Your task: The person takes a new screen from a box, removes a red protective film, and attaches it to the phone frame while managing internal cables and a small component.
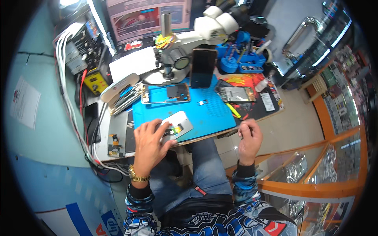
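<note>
Your left hand (pixel 150 141) lays half-spread fingers (pixel 162 129) on the flat, silver-grey rectangular panel (pixel 182 119) near the front edge of the blue rectangular mat (pixel 212 122), apparently to steady it, while your right hand (pixel 250 141), loosely curled, hovers beside the tabletop (pixel 104 137), any contents indiscernible.

Blue mat (pixel 212 115) on workbench (pixel 103 146)

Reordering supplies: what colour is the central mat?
The central mat is bright blue, clearest in the head view.
</note>
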The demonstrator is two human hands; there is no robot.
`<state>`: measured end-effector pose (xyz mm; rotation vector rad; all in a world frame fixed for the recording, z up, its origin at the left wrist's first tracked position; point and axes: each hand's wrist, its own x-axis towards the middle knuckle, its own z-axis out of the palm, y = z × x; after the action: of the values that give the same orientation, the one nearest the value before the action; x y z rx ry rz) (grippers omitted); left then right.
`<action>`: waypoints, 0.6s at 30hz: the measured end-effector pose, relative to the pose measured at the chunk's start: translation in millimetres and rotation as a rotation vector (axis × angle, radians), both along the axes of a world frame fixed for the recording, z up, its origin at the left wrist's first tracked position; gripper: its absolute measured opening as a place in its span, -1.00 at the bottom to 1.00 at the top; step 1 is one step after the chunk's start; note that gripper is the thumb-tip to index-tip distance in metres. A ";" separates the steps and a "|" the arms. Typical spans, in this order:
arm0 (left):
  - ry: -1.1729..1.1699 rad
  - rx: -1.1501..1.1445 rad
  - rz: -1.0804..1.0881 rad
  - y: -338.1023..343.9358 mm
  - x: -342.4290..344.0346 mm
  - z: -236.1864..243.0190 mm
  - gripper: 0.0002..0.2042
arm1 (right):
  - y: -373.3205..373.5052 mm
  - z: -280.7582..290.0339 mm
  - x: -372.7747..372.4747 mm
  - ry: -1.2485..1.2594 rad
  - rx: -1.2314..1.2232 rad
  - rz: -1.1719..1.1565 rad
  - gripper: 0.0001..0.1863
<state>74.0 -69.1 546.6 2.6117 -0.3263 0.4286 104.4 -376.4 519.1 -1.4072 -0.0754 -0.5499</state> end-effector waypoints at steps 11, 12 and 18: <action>0.008 -0.016 0.008 3.5 11.8 1.0 -0.37 | -88.7 -163.3 66.0 0.309 0.540 -0.571 -0.85; 0.008 -0.007 0.018 5.1 12.3 2.6 -0.37 | -84.9 -168.6 76.1 0.250 0.528 -0.521 -0.84; 0.071 -0.076 -0.053 8.1 20.0 8.5 -0.32 | -116.0 -217.5 87.5 0.171 0.462 -0.565 -0.78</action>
<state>93.9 -61.0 555.0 2.5311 -0.3476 0.3228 191.8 -492.4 301.6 -1.0038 0.5701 -0.8451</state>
